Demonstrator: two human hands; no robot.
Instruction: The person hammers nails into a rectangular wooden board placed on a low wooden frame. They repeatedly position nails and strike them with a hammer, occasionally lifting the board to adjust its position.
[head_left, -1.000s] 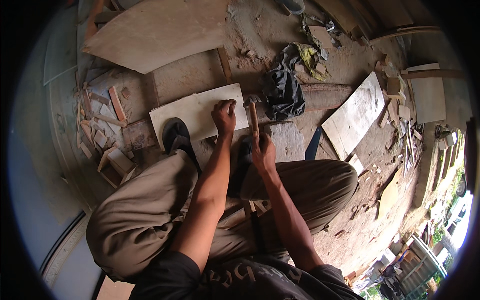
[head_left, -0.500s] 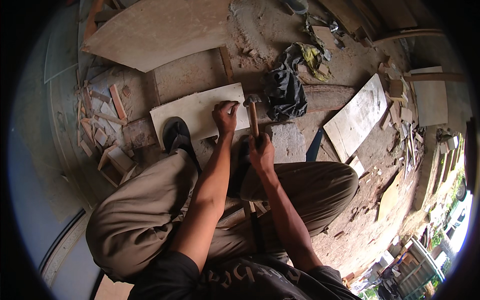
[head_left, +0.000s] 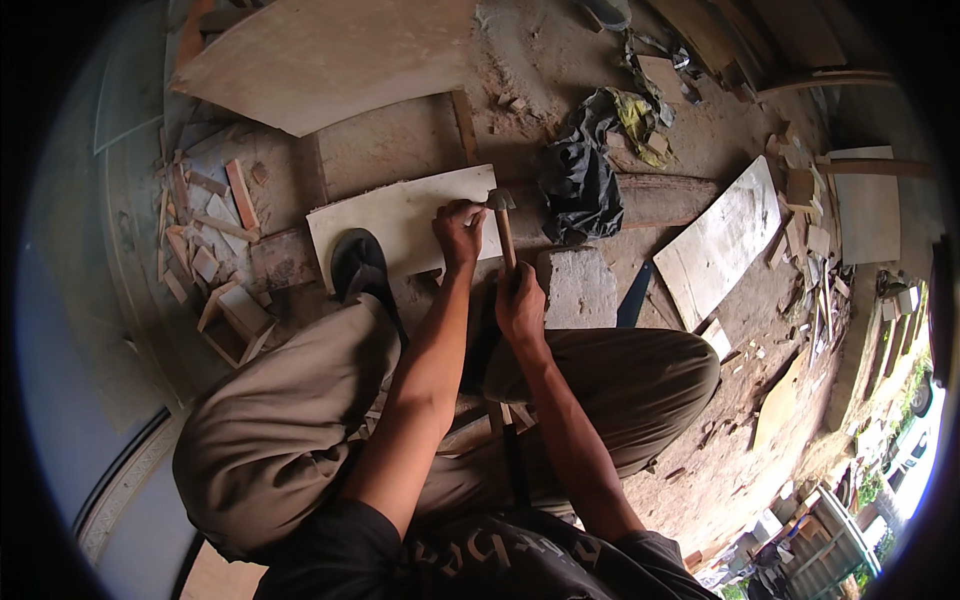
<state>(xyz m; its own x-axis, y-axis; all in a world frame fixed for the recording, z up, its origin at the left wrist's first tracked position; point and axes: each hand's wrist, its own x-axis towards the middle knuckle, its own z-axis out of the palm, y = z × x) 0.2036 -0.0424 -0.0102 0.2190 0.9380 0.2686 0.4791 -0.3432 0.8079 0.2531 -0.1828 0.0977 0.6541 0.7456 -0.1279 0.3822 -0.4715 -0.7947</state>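
A pale wooden board [head_left: 400, 205] lies on the ground in front of me, with my left sandalled foot [head_left: 357, 262] on its near left part. Over the board's right end, my left hand [head_left: 458, 235] is closed with the fingertips pinched together; whatever they may hold is too small to name. My right hand [head_left: 521, 302] grips the wooden handle of a hammer [head_left: 505, 232]. The metal head is up, close to the board's right edge and just right of my left fingertips.
A concrete block [head_left: 578, 288] sits right of my right hand, beside a dark blue flat piece [head_left: 634, 296]. Beyond it lies a crumpled black plastic bag [head_left: 582, 175]. Wood offcuts [head_left: 225, 215] are piled at left, a large plywood sheet [head_left: 330, 60] behind, another board [head_left: 720, 245] at right.
The hammer head has tipped slightly left, closer to my left fingertips. My left hand keeps its pinch over the board, and the whole view has shifted a little.
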